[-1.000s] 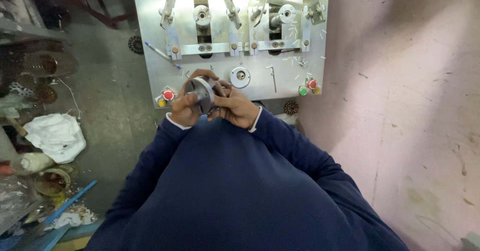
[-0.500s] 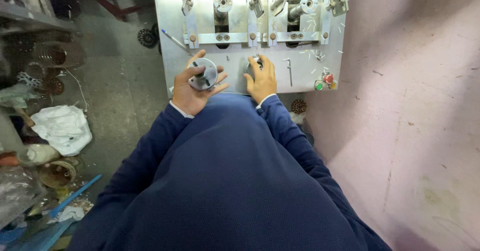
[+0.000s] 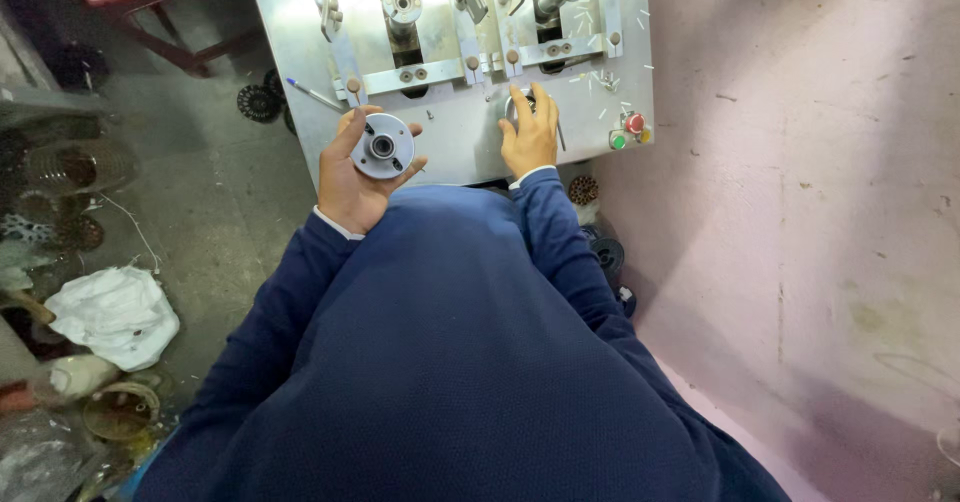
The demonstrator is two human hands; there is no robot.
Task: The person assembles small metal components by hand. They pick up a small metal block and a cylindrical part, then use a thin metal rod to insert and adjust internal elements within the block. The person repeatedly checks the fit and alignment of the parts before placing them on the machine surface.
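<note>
The person wears a dark navy blue knitted sweater (image 3: 450, 362) with a fine, even texture, covering the torso and both arms down to the wrists. A thin strip of white inner cuff (image 3: 335, 224) peeks out at each sleeve end. The 2 bare hands, left hand (image 3: 355, 177) and right hand (image 3: 530, 137), carry no gloves.

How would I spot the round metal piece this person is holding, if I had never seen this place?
Find the shiny metal machine table at the top of the view. At its near edge the left hand cradles a flat grey metal disc with a dark hole in the middle. Unlike the round part under the right hand, it is lifted off the table and fully visible.
</note>
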